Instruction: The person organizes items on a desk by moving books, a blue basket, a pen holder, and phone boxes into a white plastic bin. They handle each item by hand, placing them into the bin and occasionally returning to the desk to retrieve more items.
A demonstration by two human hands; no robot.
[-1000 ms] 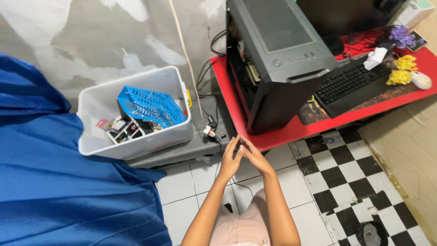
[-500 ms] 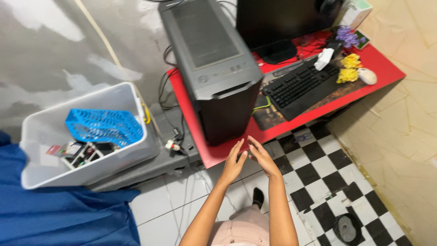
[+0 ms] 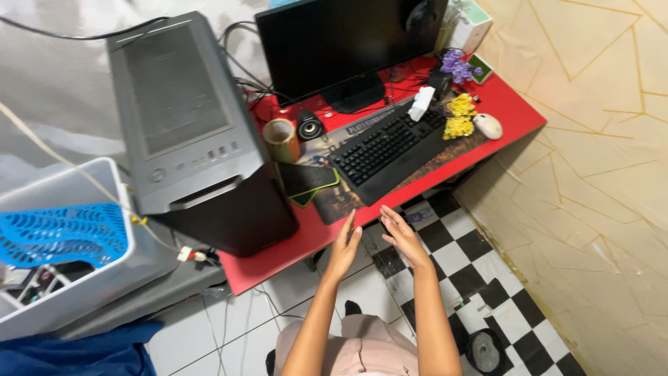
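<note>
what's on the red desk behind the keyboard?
Behind the black keyboard on the red desk: a black monitor, a small round speaker, a white box, purple flowers and cables. The monitor hides whatever lies behind it.

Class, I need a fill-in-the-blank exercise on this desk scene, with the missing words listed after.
1. The keyboard lies on a ___ desk.
2. The basket in the white bin is ___.
3. Both hands, left and right, hold ___.
4. The floor tiles under the desk are black and ___.

Missing words: red; blue; nothing; white
</note>
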